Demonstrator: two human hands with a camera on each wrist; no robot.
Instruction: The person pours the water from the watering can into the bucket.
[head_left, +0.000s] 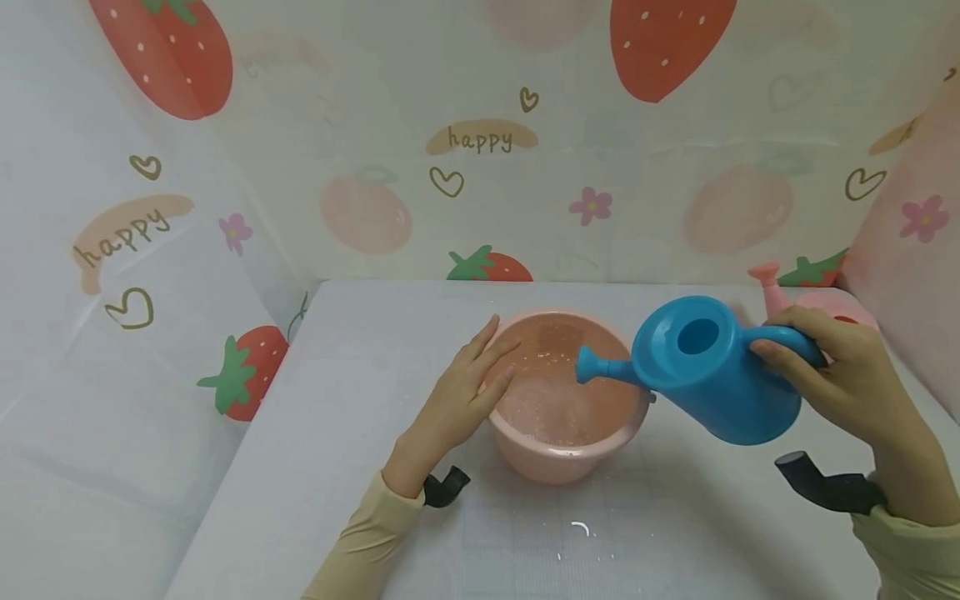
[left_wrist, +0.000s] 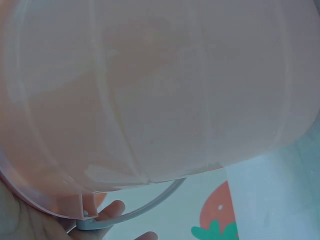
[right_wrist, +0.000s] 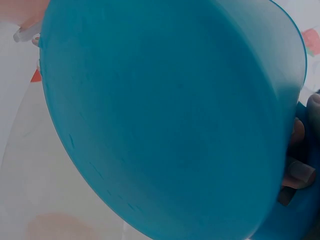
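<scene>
A pink bucket point(head_left: 551, 467) stands on the white table, with clear water and bubbles inside it. My left hand point(head_left: 457, 387) rests against its left rim, fingers extended over the edge. From the left wrist view, the bucket's ribbed wall point(left_wrist: 160, 90) fills most of the picture, and a grey handle point(left_wrist: 145, 206) hangs beyond the rim. My right hand point(head_left: 843, 367) grips the blue watering can point(head_left: 720, 392) by its handle. The can is tilted left, its spout over the bucket's right side. In the right wrist view the can's blue base point(right_wrist: 165, 120) hides most of the scene.
Behind my right hand is a pink watering can point(head_left: 771, 287), partly hidden. Water drops point(head_left: 581, 529) lie on the table point(head_left: 360, 350) in front of the bucket. A printed strawberry cloth point(head_left: 480, 208) hangs behind the table and along both sides.
</scene>
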